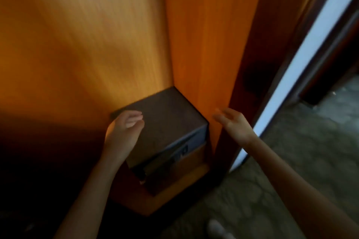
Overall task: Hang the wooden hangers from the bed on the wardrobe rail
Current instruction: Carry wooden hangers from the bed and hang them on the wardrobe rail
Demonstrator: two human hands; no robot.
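The wardrobe's orange wooden back panel [77,44] fills the view above and beyond both hands, brightly lit just beyond the left hand and falling into deep shadow to that hand's left. The wardrobe's side panel [204,44] rises between the two hands and meets the back panel in a corner beyond them. To the right of the right hand lies a mottled grey-green floor [310,151], crossed by a long white strip [303,68] that runs diagonally just past that hand's wrist. Between the hands, pushed into the corner, a dark box [167,122] with a grey front sits on the wardrobe's wooden base [174,190]. The left hand [124,132] hovers at the box's left top edge, fingers loosely curved and holding nothing; the blur hides whether it touches the box. The right hand [235,124] is spread wide and empty, fingers reaching toward the front edge of the side panel, just right of the box. Below the right forearm a pale shoe tip [217,228] shows on the floor. The hangers and the rail lie outside this view.
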